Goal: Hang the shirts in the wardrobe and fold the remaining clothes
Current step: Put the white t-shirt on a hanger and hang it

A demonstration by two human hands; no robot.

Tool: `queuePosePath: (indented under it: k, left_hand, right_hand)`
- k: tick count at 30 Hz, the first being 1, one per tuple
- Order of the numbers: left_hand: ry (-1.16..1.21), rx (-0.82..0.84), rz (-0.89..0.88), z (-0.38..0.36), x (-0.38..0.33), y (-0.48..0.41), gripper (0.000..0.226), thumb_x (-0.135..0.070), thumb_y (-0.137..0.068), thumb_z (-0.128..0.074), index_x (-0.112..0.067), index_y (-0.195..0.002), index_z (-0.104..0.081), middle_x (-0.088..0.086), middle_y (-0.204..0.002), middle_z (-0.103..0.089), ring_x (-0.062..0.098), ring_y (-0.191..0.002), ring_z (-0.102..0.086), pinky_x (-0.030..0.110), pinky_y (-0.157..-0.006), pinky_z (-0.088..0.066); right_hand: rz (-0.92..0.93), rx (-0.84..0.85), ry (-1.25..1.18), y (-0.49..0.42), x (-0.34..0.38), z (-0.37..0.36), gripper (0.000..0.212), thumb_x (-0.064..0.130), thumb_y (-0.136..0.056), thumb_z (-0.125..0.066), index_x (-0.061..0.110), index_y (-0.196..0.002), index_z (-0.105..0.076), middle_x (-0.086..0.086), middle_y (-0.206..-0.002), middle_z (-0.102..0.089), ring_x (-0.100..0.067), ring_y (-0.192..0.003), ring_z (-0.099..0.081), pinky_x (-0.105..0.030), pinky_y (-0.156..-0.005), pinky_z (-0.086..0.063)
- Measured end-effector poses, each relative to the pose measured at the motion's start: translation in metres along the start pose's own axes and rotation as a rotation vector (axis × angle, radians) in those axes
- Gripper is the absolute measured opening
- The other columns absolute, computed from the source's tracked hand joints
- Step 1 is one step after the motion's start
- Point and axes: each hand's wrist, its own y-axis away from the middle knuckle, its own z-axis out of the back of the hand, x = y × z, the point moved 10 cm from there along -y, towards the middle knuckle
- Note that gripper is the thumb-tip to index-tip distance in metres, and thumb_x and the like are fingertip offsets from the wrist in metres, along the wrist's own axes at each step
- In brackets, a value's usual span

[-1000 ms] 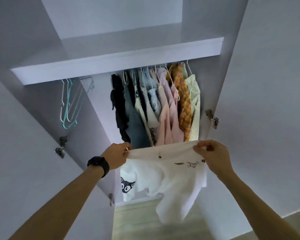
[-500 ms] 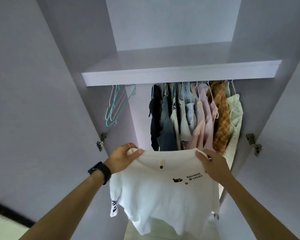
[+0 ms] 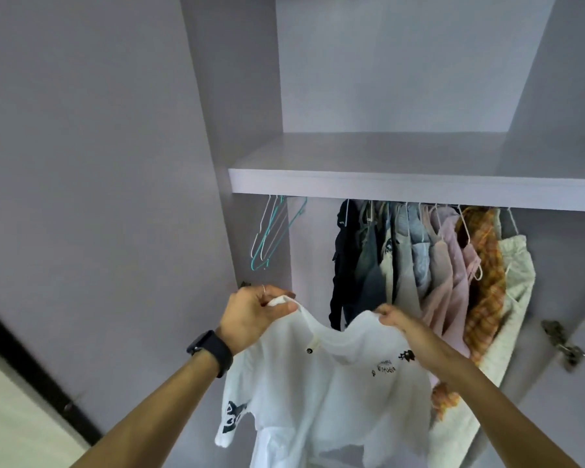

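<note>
A white short-sleeved cotton T-shirt (image 3: 321, 383), with small black prints on its chest and one sleeve, hangs below the pale lilac wardrobe shelf board (image 3: 402, 187), held up by its two shoulders in front of the open wardrobe. The left hand (image 3: 254, 315), below the shelf's left end, pinches one shoulder. Its thumb lies along the front of the fabric and its curled fingers (image 3: 272, 292) bunch the cloth from above. A thin ring (image 3: 263, 289) sits on one of these fingers, and a black smartwatch (image 3: 211, 351) wraps that wrist. The right hand (image 3: 406, 324), below the middle of the shelf, shows its back. Its fingers curl down over the other shoulder edge and grip it, the fingertips hidden behind the cloth. Between the two hands the neckline sags in a curve, and the body and sleeves drape loose beneath.

Directly under the shelf's left end hang a few empty wire hangers, teal and white (image 3: 271, 231), apart from the T-shirt. Under the shelf's middle and right part is a packed row of hung clothes (image 3: 419, 261). It runs from a black garment (image 3: 343, 261) through denim and pink pieces to an orange plaid shirt (image 3: 483, 265) and a pale cream one. A metal door hinge (image 3: 563, 342) is on the door below the shelf's right end.
</note>
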Motion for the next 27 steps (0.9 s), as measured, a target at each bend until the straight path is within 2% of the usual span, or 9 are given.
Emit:
queuePosePath:
  k: [3,6,10,13,16,19,22,25,27]
  left_hand:
    - [0.084,0.137,-0.016,-0.015,-0.011,0.002,0.032,-0.031,-0.078,-0.085,-0.041,-0.105,-0.069,-0.012,-0.056,-0.062,-0.002,-0.059,-0.053,0.01,-0.07,-0.042]
    - [0.044,0.273,-0.063,-0.03,-0.019,0.002,0.045,-0.037,-0.076,-0.085,-0.034,-0.118,-0.069,-0.012,-0.052,-0.048,0.002,-0.059,-0.042,0.011,-0.071,-0.04]
    - [0.0,0.308,-0.106,-0.037,-0.019,-0.004,0.033,-0.039,-0.079,-0.083,-0.032,-0.111,-0.076,-0.02,-0.079,-0.071,-0.007,-0.073,-0.062,0.013,-0.079,-0.047]
    - [0.01,0.358,-0.113,-0.04,-0.014,-0.005,0.009,-0.035,-0.084,-0.08,-0.035,-0.093,-0.079,-0.019,-0.079,-0.073,-0.002,-0.069,-0.061,0.019,-0.071,-0.047]
    - [0.006,0.419,-0.091,-0.045,-0.009,-0.001,0.028,-0.038,-0.086,-0.078,-0.033,-0.113,-0.074,-0.01,-0.089,-0.076,0.003,-0.079,-0.065,0.024,-0.083,-0.054]
    - [-0.142,0.338,-0.12,-0.037,-0.005,-0.005,0.017,-0.039,-0.089,-0.074,-0.025,-0.098,-0.077,-0.013,-0.074,-0.066,-0.001,-0.064,-0.055,0.015,-0.064,-0.042]
    - [-0.391,0.178,-0.202,-0.019,-0.009,-0.008,0.023,-0.042,-0.095,-0.064,-0.023,-0.107,-0.07,-0.01,-0.091,-0.069,0.011,-0.084,-0.064,0.022,-0.071,-0.042]
    - [-0.783,0.183,-0.296,-0.019,-0.01,-0.013,0.03,-0.041,-0.106,-0.04,-0.022,-0.125,-0.053,-0.002,-0.119,-0.06,0.024,-0.109,-0.058,0.035,-0.082,-0.049]
    - [-1.003,0.069,-0.393,-0.009,-0.022,-0.017,0.024,-0.034,-0.104,-0.039,-0.02,-0.12,-0.051,-0.001,-0.108,-0.058,0.022,-0.099,-0.059,0.035,-0.07,-0.05]
  right_hand:
    - [0.154,0.084,0.196,-0.001,0.039,-0.026,0.013,0.03,-0.09,-0.064,0.018,-0.085,-0.065,0.005,-0.078,-0.059,-0.015,-0.074,-0.054,-0.035,-0.074,-0.041]
    - [0.311,0.086,0.268,-0.001,0.07,-0.046,0.005,0.029,-0.095,-0.066,0.029,-0.094,-0.072,0.005,-0.09,-0.073,-0.024,-0.087,-0.067,-0.04,-0.082,-0.053]
    - [0.325,0.092,0.22,-0.007,0.078,-0.061,0.01,0.019,-0.091,-0.073,0.025,-0.098,-0.076,0.001,-0.096,-0.077,-0.023,-0.096,-0.072,-0.046,-0.092,-0.053]
    - [0.329,0.083,0.185,-0.012,0.079,-0.064,0.012,0.019,-0.09,-0.075,0.024,-0.1,-0.078,-0.001,-0.096,-0.077,-0.022,-0.096,-0.072,-0.046,-0.094,-0.053]
    - [0.32,0.084,0.17,-0.017,0.078,-0.07,0.014,0.021,-0.089,-0.075,0.024,-0.102,-0.078,0.0,-0.098,-0.077,-0.019,-0.097,-0.072,-0.04,-0.094,-0.054]
    - [0.31,0.111,0.19,-0.027,0.075,-0.08,0.015,0.018,-0.089,-0.075,0.02,-0.103,-0.077,0.001,-0.097,-0.078,-0.016,-0.095,-0.072,-0.034,-0.093,-0.055]
    - [0.275,0.05,0.193,-0.042,0.069,-0.078,0.013,0.017,-0.087,-0.077,0.021,-0.099,-0.074,0.004,-0.092,-0.078,-0.012,-0.091,-0.072,-0.033,-0.09,-0.055]
    - [0.276,0.061,0.221,-0.06,0.069,-0.086,0.011,0.019,-0.085,-0.079,0.024,-0.094,-0.074,0.009,-0.09,-0.077,-0.005,-0.089,-0.072,-0.025,-0.085,-0.052]
    - [0.309,0.065,0.249,-0.077,0.079,-0.088,0.012,0.021,-0.085,-0.079,0.026,-0.095,-0.074,0.013,-0.091,-0.076,0.0,-0.089,-0.07,-0.021,-0.086,-0.053]
